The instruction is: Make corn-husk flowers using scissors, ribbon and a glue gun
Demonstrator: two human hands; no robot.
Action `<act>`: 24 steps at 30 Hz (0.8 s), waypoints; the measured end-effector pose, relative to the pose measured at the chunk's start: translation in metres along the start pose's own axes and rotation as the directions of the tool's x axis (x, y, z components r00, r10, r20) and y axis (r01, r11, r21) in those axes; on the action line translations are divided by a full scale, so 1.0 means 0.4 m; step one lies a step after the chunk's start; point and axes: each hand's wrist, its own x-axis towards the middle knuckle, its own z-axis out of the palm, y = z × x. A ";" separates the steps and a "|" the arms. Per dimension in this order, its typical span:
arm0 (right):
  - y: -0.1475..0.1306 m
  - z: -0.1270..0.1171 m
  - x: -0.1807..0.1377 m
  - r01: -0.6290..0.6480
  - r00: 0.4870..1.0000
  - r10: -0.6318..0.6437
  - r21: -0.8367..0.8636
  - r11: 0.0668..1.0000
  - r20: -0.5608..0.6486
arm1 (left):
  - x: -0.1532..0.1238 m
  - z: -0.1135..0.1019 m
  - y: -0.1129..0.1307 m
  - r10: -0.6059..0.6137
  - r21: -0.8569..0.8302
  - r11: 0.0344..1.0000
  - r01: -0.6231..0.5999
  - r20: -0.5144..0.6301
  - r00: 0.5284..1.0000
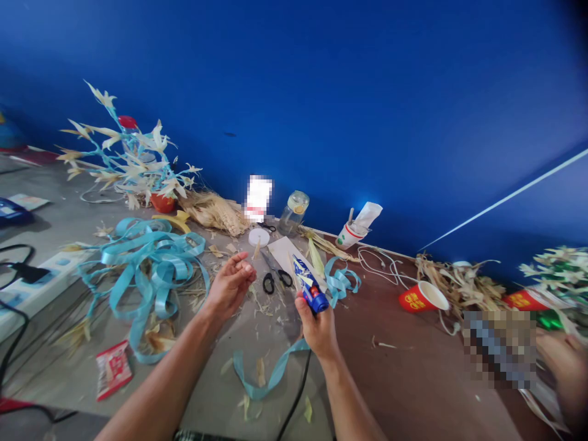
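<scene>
My right hand (320, 327) is wrapped round a blue glue gun (309, 285) with pale and red markings. A black cord (299, 386) runs down below that hand. My left hand (231, 286) is raised over the table with fingers curled and thumb close to the fingertips; whatever may be pinched there is too small to make out. Between the hands, black-handled scissors (277, 280) lie among husk scraps. A white card (287, 251) is behind the glue gun. Loose light-blue ribbon (271, 376) lies nearer me, and a large tangle of blue ribbon (138, 260) is left of my left hand.
Husk flowers on blue stems stand in a red pot (163, 202). Behind are dried husks (215, 211), a glass jar (294, 213) and a white cup (351, 234). A power strip (50, 278) is left. A red paper cup (422, 297) and another person's hand (558, 352) are right.
</scene>
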 end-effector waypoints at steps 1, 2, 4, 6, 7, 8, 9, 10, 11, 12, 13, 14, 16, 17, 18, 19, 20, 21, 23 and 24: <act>0.001 -0.001 0.001 0.002 1.000 -0.002 -0.002 1.000 -0.011 | -0.001 0.001 0.001 0.003 0.001 1.000 -0.003 -0.001 1.000; 0.002 -0.002 0.001 0.007 1.000 -0.007 -0.009 1.000 -0.022 | -0.003 0.002 0.001 -0.001 0.002 1.000 0.001 0.000 1.000; 0.002 -0.005 0.004 0.022 0.999 -0.024 -0.045 0.999 -0.048 | -0.007 0.005 0.003 -0.016 0.013 1.000 0.015 0.020 1.000; 0.001 -0.011 0.009 0.030 0.996 -0.042 -0.149 0.988 -0.075 | -0.012 0.009 0.005 -0.019 0.041 0.999 0.016 0.059 0.998; 0.001 -0.014 0.012 0.031 0.995 -0.052 -0.234 0.972 -0.084 | -0.013 0.010 0.005 -0.010 0.063 0.998 0.005 0.074 0.997; 0.002 -0.017 0.015 0.029 0.994 -0.061 -0.333 0.942 -0.086 | -0.014 0.011 0.005 0.006 0.093 0.996 -0.014 0.086 0.996; 0.003 -0.020 0.018 0.018 0.994 -0.062 -0.437 0.899 -0.087 | -0.015 0.012 0.005 0.023 0.128 0.991 -0.036 0.099 0.995; 0.004 -0.023 0.020 -0.005 0.994 -0.052 -0.533 0.846 -0.093 | -0.016 0.013 0.005 0.039 0.163 0.985 -0.057 0.113 0.993; 0.006 -0.025 0.021 -0.035 0.994 -0.033 -0.611 0.791 -0.100 | -0.016 0.014 0.005 0.056 0.191 0.978 -0.080 0.126 0.990; 0.008 -0.027 0.020 -0.067 0.994 -0.006 -0.670 0.739 -0.106 | -0.016 0.015 0.005 0.073 0.208 0.973 -0.101 0.137 0.988; 0.010 -0.028 0.020 -0.096 0.993 0.023 -0.713 0.695 -0.112 | -0.017 0.017 0.005 0.085 0.215 0.970 -0.115 0.146 0.986; 0.011 -0.028 0.018 -0.117 0.992 0.051 -0.744 0.658 -0.112 | -0.018 0.018 0.006 0.093 0.213 0.969 -0.123 0.146 0.985; 0.010 -0.026 0.016 -0.120 0.993 0.085 -0.782 0.611 -0.086 | -0.020 0.021 0.009 0.094 0.204 0.972 -0.119 0.126 0.988; 0.008 -0.024 0.017 -0.111 0.993 0.095 -0.795 0.597 -0.067 | -0.021 0.023 0.010 0.089 0.201 0.973 -0.111 0.117 0.989; 0.007 -0.021 0.018 -0.101 0.993 0.104 -0.806 0.583 -0.049 | -0.023 0.024 0.012 0.087 0.198 0.974 -0.107 0.110 0.990; 0.007 -0.018 0.020 -0.090 0.993 0.112 -0.817 0.569 -0.032 | -0.024 0.025 0.013 0.089 0.197 0.974 -0.110 0.110 0.990; 0.008 -0.016 0.023 -0.078 0.993 0.121 -0.828 0.555 -0.012 | -0.025 0.025 0.013 0.096 0.199 0.973 -0.119 0.119 0.988; 0.010 -0.015 0.026 -0.067 0.991 0.133 -0.839 0.540 0.006 | -0.026 0.026 0.013 0.104 0.209 0.969 -0.131 0.136 0.985; 0.017 -0.016 0.033 -0.049 0.984 0.171 -0.851 0.523 0.048 | -0.029 0.028 0.010 0.112 0.256 0.954 -0.156 0.178 0.978; 0.019 -0.020 0.037 -0.045 0.980 0.186 -0.847 0.530 0.065 | -0.031 0.030 0.008 0.113 0.283 0.944 -0.168 0.200 0.973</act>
